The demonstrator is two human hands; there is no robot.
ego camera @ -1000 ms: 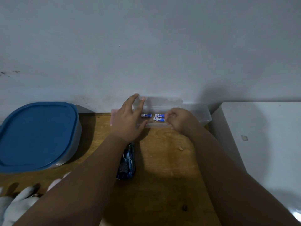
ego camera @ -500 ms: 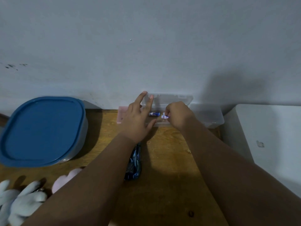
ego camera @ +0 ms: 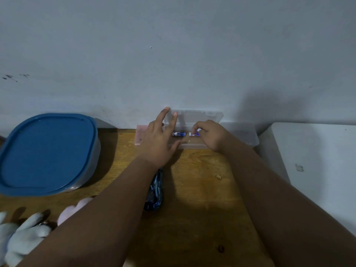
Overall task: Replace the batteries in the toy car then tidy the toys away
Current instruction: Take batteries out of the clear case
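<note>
Clear plastic, the long hinged case (ego camera: 194, 118) sits against the wall, and little around it has changed since a second ago. My left hand (ego camera: 158, 143) stays spread on it, index and middle fingers straight against the raised lid, thumb along the front rim, gripping nothing. My right hand (ego camera: 212, 134) is what differs. Then its fingertips sat at the case's front edge beside the two batteries. Now they curl over the right blue-and-white cylindrical battery (ego camera: 193, 134) and pinch its end inside the case. The left blue-and-white cylindrical battery (ego camera: 178, 134) lies loose just beside it, between my hands, touched by neither. The blue toy car (ego camera: 155, 191) rests on the wooden table (ego camera: 202, 209) nearer me, half hidden under my left forearm, apart from the case. The blue-lidded plastic tub (ego camera: 48, 153) stands far left.
</note>
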